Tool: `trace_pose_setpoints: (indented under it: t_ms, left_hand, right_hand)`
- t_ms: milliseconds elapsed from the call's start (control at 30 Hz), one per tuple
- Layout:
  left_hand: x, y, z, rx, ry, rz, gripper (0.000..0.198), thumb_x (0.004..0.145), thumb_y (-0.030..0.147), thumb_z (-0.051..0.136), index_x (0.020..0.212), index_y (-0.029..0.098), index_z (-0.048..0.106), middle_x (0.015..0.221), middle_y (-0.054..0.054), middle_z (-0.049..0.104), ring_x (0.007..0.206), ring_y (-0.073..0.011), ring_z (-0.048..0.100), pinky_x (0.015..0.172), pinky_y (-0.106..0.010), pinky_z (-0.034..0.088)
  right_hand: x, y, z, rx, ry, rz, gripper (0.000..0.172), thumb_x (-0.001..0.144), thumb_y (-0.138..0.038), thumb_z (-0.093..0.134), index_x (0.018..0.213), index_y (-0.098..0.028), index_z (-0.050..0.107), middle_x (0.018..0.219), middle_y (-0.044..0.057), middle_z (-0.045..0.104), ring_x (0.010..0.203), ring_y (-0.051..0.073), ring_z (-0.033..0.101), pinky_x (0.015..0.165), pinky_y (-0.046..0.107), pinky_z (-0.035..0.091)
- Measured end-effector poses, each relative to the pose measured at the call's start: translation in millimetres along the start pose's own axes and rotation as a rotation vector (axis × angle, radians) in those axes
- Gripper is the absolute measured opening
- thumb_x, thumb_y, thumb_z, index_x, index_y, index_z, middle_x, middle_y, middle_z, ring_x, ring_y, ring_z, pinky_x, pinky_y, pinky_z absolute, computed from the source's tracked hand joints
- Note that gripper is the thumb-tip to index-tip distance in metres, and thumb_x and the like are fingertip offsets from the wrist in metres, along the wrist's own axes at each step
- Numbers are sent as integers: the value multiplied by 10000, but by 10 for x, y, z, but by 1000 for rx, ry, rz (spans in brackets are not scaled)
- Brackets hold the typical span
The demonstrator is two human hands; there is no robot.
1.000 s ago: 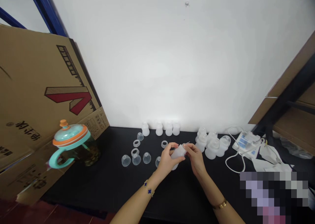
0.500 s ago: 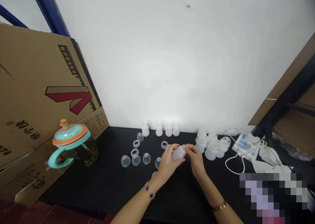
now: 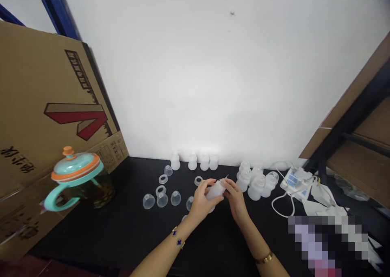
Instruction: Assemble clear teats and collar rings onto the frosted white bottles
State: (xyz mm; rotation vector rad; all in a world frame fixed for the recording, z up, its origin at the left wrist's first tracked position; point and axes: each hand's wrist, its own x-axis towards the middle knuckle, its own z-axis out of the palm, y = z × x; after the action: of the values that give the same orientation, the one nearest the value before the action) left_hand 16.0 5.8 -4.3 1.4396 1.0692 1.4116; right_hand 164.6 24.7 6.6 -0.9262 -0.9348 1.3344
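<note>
My left hand [image 3: 200, 203] is wrapped round a small translucent plastic bottle [image 3: 214, 191] held above the black table [image 3: 122, 232]. My right hand [image 3: 235, 199] pinches the bottle's top end, fingers closed on it. Several loose clear caps [image 3: 161, 199] and rings [image 3: 163, 179] lie on the table just left of my hands. A row of small white bottles [image 3: 192, 162] stands by the wall. A cluster of capped bottles [image 3: 256, 182] stands to the right of my hands.
A teal and orange lidded jug [image 3: 76, 179] stands at the left beside a large cardboard box [image 3: 42, 118]. A white device with cable [image 3: 294, 180] lies at the right. A dark shelf frame [image 3: 344, 135] rises at the far right.
Both hands stay on the bottle and have turned it slightly. The view has shifted a little, so everything sits further left.
</note>
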Motion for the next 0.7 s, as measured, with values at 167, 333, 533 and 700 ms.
trace_pose_setpoints:
  t_ms: [167, 333, 533, 700]
  left_hand:
    - [12, 48, -2, -242, -99, -134, 634, 623, 321, 911, 1159, 211, 593, 1188, -79, 597, 856, -185, 688, 725, -281, 557]
    - [17, 88, -11, -252, -112, -102, 616, 610, 287, 920, 1124, 208, 590, 1170, -70, 609, 889, -191, 687, 768, -289, 551]
    - [-12, 109, -3, -184, -101, -22, 543, 628, 266, 910, 1078, 203, 612, 1135, -64, 623, 928, -211, 692, 799, -309, 556]
    - [69, 117, -61, -389, -84, -211, 578, 601, 321, 923, 1079, 187, 626, 1146, -76, 651, 829, -188, 709, 728, -294, 573]
  right_hand:
    - [-37, -87, 40, 28, -153, 91, 428, 755, -545, 796, 1047, -232, 805, 1149, 94, 749, 1042, 304, 662, 831, 383, 514]
    - [-14, -77, 30, 40, -145, 60, 401, 694, -537, 844, 953, -231, 822, 1207, 102, 730, 1060, 322, 653, 846, 409, 513]
    - [24, -10, -10, 50, -117, 46, 365, 663, -527, 875, 845, -213, 826, 1229, 105, 713, 960, 285, 666, 788, 388, 513]
    - [4, -11, -5, -8, -96, 11, 465, 728, -536, 833, 1088, -245, 798, 1151, 94, 752, 1017, 294, 662, 777, 372, 520]
